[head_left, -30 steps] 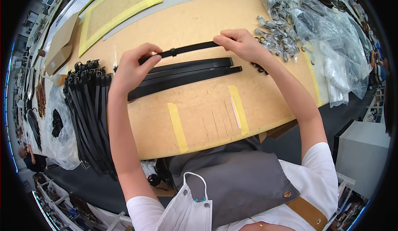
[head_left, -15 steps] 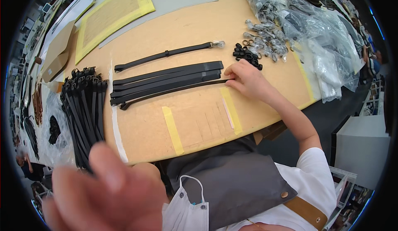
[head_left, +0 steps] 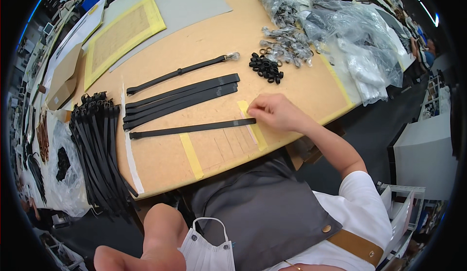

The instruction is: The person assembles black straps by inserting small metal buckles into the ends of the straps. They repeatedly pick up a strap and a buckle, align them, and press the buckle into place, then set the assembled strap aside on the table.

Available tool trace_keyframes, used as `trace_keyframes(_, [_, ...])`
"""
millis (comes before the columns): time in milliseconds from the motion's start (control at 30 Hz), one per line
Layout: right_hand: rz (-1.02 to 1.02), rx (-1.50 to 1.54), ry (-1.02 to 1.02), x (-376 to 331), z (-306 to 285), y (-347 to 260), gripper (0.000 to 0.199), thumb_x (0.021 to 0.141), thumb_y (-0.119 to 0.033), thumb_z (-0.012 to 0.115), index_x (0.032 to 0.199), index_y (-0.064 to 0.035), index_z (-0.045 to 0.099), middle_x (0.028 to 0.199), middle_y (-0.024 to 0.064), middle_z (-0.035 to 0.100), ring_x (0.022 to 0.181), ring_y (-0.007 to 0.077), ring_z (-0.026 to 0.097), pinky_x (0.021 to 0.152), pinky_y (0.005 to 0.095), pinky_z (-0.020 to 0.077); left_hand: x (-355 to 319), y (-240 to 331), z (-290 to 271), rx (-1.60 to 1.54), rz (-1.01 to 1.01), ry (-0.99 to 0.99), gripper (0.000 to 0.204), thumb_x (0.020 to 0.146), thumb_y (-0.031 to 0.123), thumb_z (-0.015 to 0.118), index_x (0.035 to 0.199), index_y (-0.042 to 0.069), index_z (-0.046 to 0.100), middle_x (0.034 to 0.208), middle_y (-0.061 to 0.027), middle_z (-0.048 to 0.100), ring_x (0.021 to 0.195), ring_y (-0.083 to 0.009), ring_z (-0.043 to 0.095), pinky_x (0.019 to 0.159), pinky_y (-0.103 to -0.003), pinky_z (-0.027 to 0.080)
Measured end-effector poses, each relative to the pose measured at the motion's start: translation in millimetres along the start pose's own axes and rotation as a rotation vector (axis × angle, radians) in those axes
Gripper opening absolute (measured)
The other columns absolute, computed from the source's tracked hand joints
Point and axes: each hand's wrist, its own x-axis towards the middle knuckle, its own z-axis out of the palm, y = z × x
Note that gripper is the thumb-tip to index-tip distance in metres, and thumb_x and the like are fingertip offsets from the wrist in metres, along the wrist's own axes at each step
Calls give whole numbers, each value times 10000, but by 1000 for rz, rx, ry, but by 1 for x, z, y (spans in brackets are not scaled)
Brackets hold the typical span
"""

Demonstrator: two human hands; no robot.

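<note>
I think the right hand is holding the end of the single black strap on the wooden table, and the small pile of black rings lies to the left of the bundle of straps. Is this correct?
Not quite. In the head view the right hand does pinch the end of the single black strap on the wooden table, but the pile of black rings lies far to the right of the bundle of straps, not to its left.

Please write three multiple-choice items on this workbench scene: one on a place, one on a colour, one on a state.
1. Where does the pile of small black rings lie?
A. beyond the straps
B. on the apron
C. on the floor

2. What colour is the tape strip on the table?
A. red
B. yellow
C. blue

3. What is the right hand doing?
A. resting in the lap
B. lifting a bag
C. pinching the end of a single black strap

Answers: 1 A, rings sit farther out; 2 B, strip looks yellow; 3 C, fingertips meet on its end.
</note>
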Motion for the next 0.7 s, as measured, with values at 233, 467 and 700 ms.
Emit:
trace_keyframes(233, [15, -344, 380, 55, -66, 46, 162, 926, -166, 703, 1043, -55, 727, 989, 87, 691, 902, 244, 672, 843, 376, 547, -5, 5, 9, 46, 146, 21, 399, 752, 61, 842, 1027, 317, 708, 1148, 262, 576, 1050, -23, 514, 972, -483, 246])
trace_keyframes(467, [-33, -684, 225, 93, -56, 36, 158, 935, -237, 684, 1025, -119, 739, 1029, 47, 677, 1118, 252, 595, 959, 384, 514, -1, 7, 9, 8, 175, 20, 380, 750, 64, 837, 1013, 307, 710, 1189, 249, 579, 1080, -33, 515, 957, -473, 255])
trace_keyframes(700, [-49, -770, 129, 108, -47, 28, 132, 940, -203, 648, 991, -130, 747, 1033, 51, 680, 1100, 262, 618, 920, 411, 534, -34, -1, -10, 486, -69, 134, 92, 850, 143, 726, 909, 202, 687, 903, 65, 560, 996, -192, 467, 953, -441, 311])
